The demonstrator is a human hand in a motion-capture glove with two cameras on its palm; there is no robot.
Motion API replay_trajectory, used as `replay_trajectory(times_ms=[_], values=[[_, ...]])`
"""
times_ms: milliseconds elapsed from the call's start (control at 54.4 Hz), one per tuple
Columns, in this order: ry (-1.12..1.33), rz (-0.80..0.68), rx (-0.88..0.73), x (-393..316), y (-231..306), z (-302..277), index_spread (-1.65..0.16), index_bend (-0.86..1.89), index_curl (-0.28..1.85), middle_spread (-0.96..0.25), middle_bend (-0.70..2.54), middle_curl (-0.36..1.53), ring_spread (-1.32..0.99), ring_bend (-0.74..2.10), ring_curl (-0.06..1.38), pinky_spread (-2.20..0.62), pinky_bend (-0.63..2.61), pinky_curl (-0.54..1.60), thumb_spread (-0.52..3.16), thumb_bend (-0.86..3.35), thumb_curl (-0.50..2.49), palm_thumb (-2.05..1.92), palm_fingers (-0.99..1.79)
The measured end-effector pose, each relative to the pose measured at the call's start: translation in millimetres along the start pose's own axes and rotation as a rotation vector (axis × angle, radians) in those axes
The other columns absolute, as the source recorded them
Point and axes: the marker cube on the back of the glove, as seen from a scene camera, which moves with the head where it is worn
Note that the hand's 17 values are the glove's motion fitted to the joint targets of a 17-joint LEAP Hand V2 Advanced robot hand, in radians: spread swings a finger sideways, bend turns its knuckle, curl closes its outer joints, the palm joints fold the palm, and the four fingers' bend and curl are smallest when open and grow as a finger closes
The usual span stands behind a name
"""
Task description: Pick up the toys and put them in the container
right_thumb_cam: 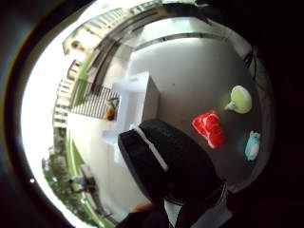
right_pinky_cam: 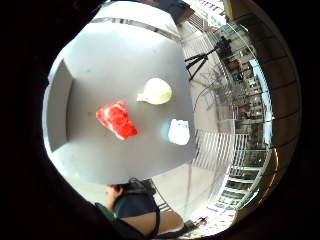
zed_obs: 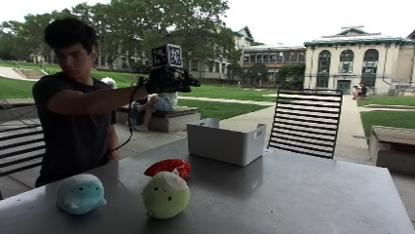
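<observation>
Nearest my outside camera sits the green plush toy (zed_obs: 166,194), upright on the desk (zed_obs: 305,195) close to its near edge, and I see the pale blue plush toy (zed_obs: 80,193) just beside it, nearer the desk's corner by the person. Right behind the green one lies the red plush toy (zed_obs: 168,167), apart from the blue one and too tight against the green one from this angle for me to say whether they touch; from the little-finger palm camera all three lie separate on the grey top: red (right_pinky_cam: 116,120), green (right_pinky_cam: 156,91), blue (right_pinky_cam: 178,132). Further in, toward the far edge of the desk, stands the white container (zed_obs: 225,141), open-topped, well apart from the toys; I cannot see inside it. My gloved right hand (zed_obs: 170,80) is held up in the air at about shoulder height, above the desk's edge on the person's side and well clear of everything on it. It holds nothing that I can see, but I cannot tell whether the grip is spread or curled. A black slatted chair (zed_obs: 305,122) stands at the far edge of the desk, beyond the container.
</observation>
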Motion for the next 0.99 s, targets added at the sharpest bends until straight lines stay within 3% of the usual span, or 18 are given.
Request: replay_trajectory(times_ms=[129,312,496,992], values=[[0.000,0.005,-0.003,-1,1,1,-0.19,0.16,0.08,-0.04,0.22,0.10,-0.13,0.17,0.03,-0.03,0.55,0.17,0.76,-0.08,0.00,-0.13,0.05],[0.001,-0.004,-0.011,0,2,5,-0.24,0.17,0.15,-0.06,0.24,0.18,-0.17,0.19,0.07,-0.04,0.60,0.23,1.01,-0.08,0.02,-0.13,0.00],[0.011,-0.001,0.000,6,14,13,-0.26,0.17,0.20,-0.06,0.24,0.23,-0.19,0.19,0.11,-0.04,0.62,0.26,1.10,-0.09,0.04,-0.13,-0.02],[-0.036,-0.001,-0.056,64,42,133,-0.27,0.13,0.26,-0.07,0.22,0.32,-0.19,0.21,0.21,-0.02,0.63,0.31,1.02,-0.08,0.10,-0.11,-0.04]])
